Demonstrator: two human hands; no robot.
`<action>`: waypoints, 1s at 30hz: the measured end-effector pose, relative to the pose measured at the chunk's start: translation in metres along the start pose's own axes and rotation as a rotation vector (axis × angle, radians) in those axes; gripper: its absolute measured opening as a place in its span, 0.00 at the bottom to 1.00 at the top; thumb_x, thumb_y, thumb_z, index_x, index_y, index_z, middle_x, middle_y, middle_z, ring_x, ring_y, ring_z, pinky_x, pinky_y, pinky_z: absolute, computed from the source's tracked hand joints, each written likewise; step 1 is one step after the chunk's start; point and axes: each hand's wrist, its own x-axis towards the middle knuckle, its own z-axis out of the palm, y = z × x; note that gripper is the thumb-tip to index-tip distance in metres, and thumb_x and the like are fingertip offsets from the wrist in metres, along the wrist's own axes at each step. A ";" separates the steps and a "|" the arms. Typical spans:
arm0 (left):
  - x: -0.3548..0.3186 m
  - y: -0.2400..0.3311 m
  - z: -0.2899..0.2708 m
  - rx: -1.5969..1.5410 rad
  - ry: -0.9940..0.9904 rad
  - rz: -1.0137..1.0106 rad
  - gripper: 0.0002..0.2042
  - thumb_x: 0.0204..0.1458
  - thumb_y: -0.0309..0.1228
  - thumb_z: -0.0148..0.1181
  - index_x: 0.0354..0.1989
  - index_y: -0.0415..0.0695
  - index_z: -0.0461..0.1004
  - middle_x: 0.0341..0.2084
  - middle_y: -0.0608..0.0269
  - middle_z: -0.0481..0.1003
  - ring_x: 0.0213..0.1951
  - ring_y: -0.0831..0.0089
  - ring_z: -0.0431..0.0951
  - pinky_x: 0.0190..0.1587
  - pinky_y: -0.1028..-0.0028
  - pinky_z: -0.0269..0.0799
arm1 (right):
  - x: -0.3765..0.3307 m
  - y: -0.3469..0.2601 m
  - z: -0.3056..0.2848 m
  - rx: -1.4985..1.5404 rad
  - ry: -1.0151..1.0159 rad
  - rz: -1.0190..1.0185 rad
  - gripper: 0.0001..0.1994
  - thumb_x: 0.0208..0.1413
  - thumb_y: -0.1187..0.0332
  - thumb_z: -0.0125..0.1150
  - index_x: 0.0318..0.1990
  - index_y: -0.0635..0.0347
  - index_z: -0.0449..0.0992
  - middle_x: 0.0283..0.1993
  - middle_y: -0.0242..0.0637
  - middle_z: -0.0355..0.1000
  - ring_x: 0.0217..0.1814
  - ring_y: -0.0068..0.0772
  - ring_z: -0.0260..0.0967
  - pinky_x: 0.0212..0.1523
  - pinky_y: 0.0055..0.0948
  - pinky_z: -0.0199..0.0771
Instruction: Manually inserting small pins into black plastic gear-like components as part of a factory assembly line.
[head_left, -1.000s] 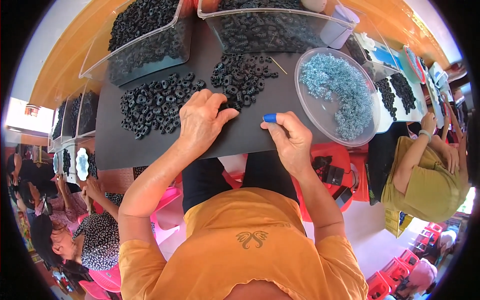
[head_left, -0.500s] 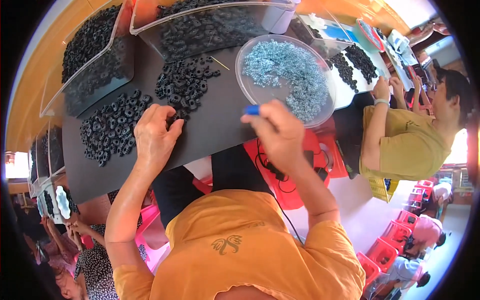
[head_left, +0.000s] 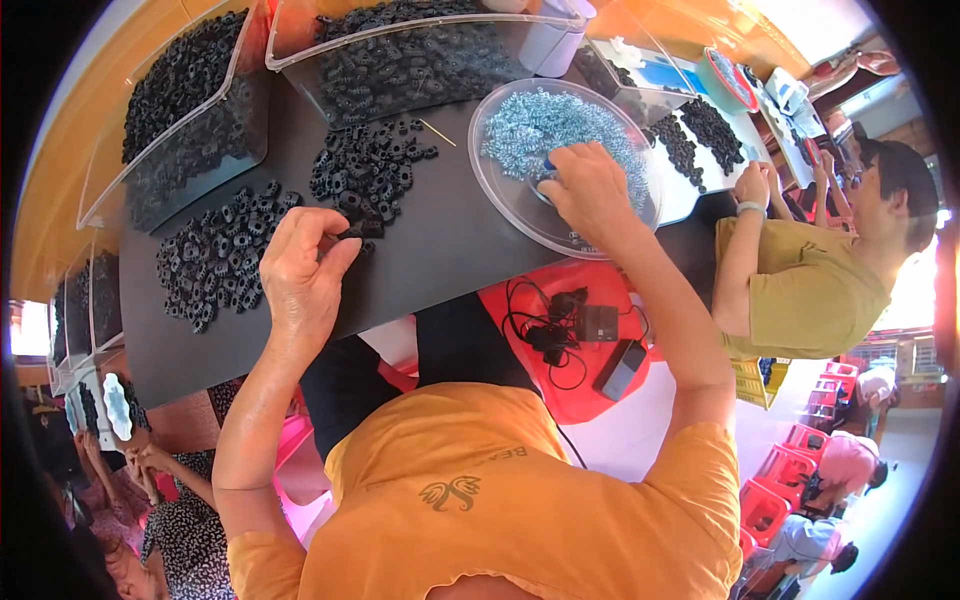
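Observation:
Small black plastic parts lie in two heaps on the dark table: a left heap [head_left: 215, 260] and a middle heap [head_left: 370, 165]. My left hand [head_left: 303, 270] pinches one black plastic part [head_left: 345, 231] between thumb and fingers, at the near end of the middle heap. Over the round clear tray [head_left: 510, 222], my right hand [head_left: 597, 192] reaches down with its fingers drawn together. A small blue piece [head_left: 549, 164] shows at its fingertips; whether it is held or worn I cannot tell. Many tiny shiny silver-blue pieces [head_left: 545, 120], perhaps springs, fill the tray's far part.
Clear bins of black parts [head_left: 190, 90] stand at the back and left. A thin yellowish stick [head_left: 438, 132] lies by the tray. Below the table edge, a red stool [head_left: 560, 385] carries cables and dark boxes. At right a co-worker in an olive shirt [head_left: 815, 275] sits close.
My right hand has moved away from me, from the tray's near left side into the tray. My left hand has lifted slightly, and the black part in its pinch now shows.

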 end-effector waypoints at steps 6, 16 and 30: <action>-0.012 0.010 -0.005 -0.246 0.043 -0.077 0.12 0.44 0.20 0.64 0.39 0.39 0.74 0.28 0.67 0.69 0.28 0.79 0.67 0.32 0.80 0.65 | 0.006 -0.001 0.003 0.021 -0.018 -0.041 0.07 0.44 0.70 0.58 0.27 0.64 0.70 0.29 0.48 0.71 0.37 0.52 0.68 0.38 0.47 0.68; -0.032 0.019 0.007 -0.790 -0.070 -0.403 0.10 0.51 0.28 0.63 0.41 0.39 0.76 0.32 0.71 0.74 0.32 0.84 0.70 0.36 0.84 0.65 | 0.000 -0.004 -0.015 0.681 -0.078 0.304 0.07 0.45 0.73 0.60 0.28 0.68 0.69 0.23 0.45 0.67 0.26 0.39 0.64 0.31 0.33 0.66; -0.034 0.024 0.015 -0.883 -0.146 -0.506 0.08 0.52 0.23 0.61 0.40 0.39 0.77 0.27 0.71 0.71 0.28 0.85 0.68 0.30 0.84 0.63 | 0.005 -0.036 -0.026 0.883 -0.034 0.389 0.03 0.47 0.76 0.56 0.26 0.66 0.72 0.20 0.30 0.70 0.23 0.16 0.61 0.26 0.21 0.61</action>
